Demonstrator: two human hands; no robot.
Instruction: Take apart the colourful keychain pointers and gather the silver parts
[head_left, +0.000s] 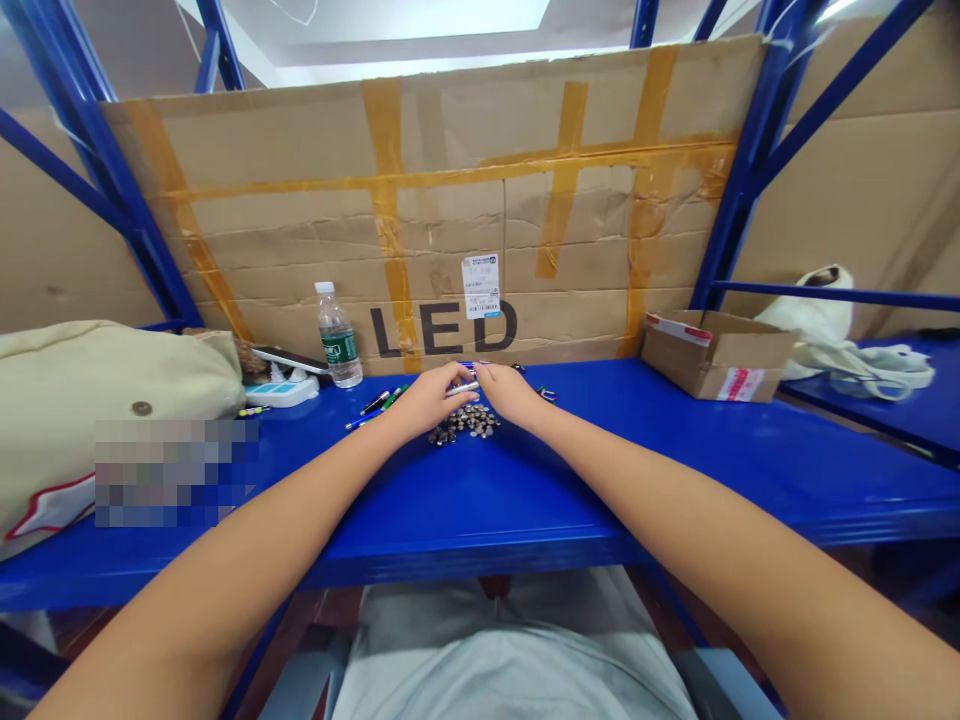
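Observation:
My left hand (429, 400) and my right hand (514, 393) are close together over the blue table, fingers curled inward. A slim silver pen (461, 388) lies between them, with my left fingers closed on one end. My right fingers are bent and pressed together beside its other end; what they hold is hidden. Just below the hands is a loose pile of small round metal pieces (474, 422). Several pens (384, 402), some blue, green and black, lie left of my left hand. A few small items (547, 394) lie beyond my right wrist.
A water bottle (339, 335) stands at the back left beside a white power strip (283, 390). A beige bag (112, 390) takes up the left end. To the right sits an open cardboard box (716, 352). A tall cardboard sheet (300, 230) walls off the back between blue posts.

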